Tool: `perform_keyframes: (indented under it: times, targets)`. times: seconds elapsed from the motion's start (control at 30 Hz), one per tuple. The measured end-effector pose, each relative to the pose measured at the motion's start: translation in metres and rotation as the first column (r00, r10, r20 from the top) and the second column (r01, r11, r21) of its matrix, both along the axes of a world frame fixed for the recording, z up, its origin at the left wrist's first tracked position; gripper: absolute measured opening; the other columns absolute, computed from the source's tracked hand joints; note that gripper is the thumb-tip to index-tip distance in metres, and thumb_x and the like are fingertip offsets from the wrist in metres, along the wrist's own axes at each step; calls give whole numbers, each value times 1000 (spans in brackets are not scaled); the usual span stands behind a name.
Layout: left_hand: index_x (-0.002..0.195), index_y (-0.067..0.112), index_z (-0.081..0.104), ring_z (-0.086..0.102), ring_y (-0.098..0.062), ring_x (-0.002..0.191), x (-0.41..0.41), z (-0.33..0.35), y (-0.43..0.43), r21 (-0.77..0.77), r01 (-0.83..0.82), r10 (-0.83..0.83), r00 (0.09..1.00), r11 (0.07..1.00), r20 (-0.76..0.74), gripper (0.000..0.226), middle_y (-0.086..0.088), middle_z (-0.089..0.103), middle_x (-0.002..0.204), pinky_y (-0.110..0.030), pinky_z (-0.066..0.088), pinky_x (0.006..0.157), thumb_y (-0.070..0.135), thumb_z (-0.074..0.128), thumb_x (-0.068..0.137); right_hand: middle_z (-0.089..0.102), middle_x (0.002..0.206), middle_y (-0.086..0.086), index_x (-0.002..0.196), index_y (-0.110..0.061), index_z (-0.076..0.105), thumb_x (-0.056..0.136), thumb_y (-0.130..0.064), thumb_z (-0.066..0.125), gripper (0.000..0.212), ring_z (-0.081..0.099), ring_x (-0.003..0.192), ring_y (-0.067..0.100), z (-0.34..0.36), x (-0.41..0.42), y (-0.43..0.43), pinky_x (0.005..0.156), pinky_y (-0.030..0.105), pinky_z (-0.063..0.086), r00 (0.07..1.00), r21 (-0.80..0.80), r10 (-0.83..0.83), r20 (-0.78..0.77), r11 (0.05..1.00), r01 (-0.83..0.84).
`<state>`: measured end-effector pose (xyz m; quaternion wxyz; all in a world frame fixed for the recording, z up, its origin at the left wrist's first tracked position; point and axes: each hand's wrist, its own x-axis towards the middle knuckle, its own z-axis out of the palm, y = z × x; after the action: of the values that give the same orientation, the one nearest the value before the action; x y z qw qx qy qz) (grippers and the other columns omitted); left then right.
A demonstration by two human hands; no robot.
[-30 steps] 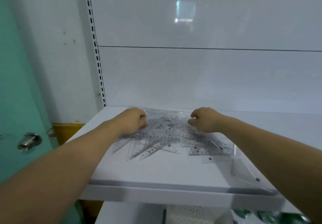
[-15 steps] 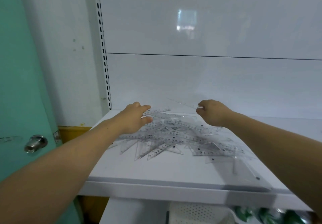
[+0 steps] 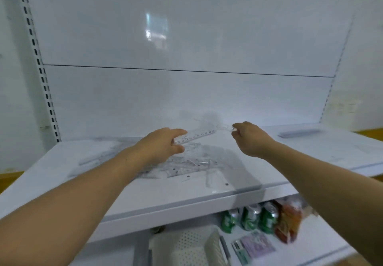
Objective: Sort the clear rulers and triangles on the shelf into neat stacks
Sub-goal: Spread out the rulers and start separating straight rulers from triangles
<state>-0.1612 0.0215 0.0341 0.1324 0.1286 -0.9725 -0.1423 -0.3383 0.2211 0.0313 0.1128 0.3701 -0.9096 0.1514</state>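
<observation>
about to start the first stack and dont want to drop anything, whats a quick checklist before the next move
1. Ruler lifted above the pile: ok.
2. Right hand pinching a clear piece at the ruler's far end: ok.
3. Left hand gripping the ruler: cannot tell, its fingers are straight at the near end.
4. Neat stacks begun on the shelf: not ok, the pile is jumbled.
5. Bare shelf space right of the pile for a stack: ok.
</observation>
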Motion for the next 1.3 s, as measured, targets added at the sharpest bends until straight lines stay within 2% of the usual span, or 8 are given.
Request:
perform_keyframes:
  times: [0.07,0.2,0.3,0.4,0.47,0.53,0.83,1.3]
  targets:
    - [143,35,34,51,-16,92,-18,-1,25,-13,34,-34,999,999,21,55,4,48,101,-29,42,82,40,54,93,47,97,3,105,-13,52,99,-29,29,28,51,101,31,1,-10,31,79,36,40,998,-18,-53,-32,998,52]
    - [138,27,44,48,-17,91,-70,2,90,-47,111,-107,991,993,74,48,-1,52,112,-28,38,78,29,57,92,53,118,9,127,-14,48,100,-31,28,38,50,106,29,3,-41,117,90,41,44,985,-24,-162,-55,987,161]
    - [104,17,59,54,-24,82,-112,2,148,-93,140,-131,986,986,100,21,-9,54,102,-36,43,69,9,49,88,55,120,10,125,-14,49,100,-32,29,37,52,103,28,2,-70,187,89,43,45,972,-23,-223,-78,975,222]
    - [77,25,48,46,-21,73,-153,0,205,-129,151,-134,982,980,136,25,-9,49,94,-29,34,58,2,41,85,50,132,9,137,-17,43,100,-33,31,42,49,116,28,0,-96,250,98,43,43,965,-33,-260,-39,965,258]
    - [110,23,56,49,-22,89,-180,-2,237,-138,163,-142,979,977,148,31,-11,50,115,-27,38,71,5,43,89,47,138,7,141,-17,39,101,-34,32,44,47,122,27,-2,-114,286,102,42,40,963,-38,-268,-26,963,267]
    - [136,18,45,51,-23,101,-200,-3,263,-127,149,-133,983,981,130,46,-8,49,123,-27,39,81,11,51,90,47,139,7,142,-17,39,100,-33,33,45,46,123,27,-6,-129,314,103,42,40,964,-44,-266,-15,963,265]
    - [139,25,42,51,-16,97,-263,-11,305,-5,133,-130,980,991,148,56,-3,57,123,-25,38,85,37,61,88,46,141,6,143,-18,39,100,-31,37,44,46,126,26,-18,-210,366,104,39,41,972,-64,-231,51,970,234]
    - [123,26,57,53,-13,96,-370,-20,260,-27,-23,27,989,999,145,45,6,57,108,-24,41,84,36,69,81,50,136,11,136,-18,47,99,-28,39,40,50,120,29,-25,-373,272,101,37,40,993,113,29,113,993,-42]
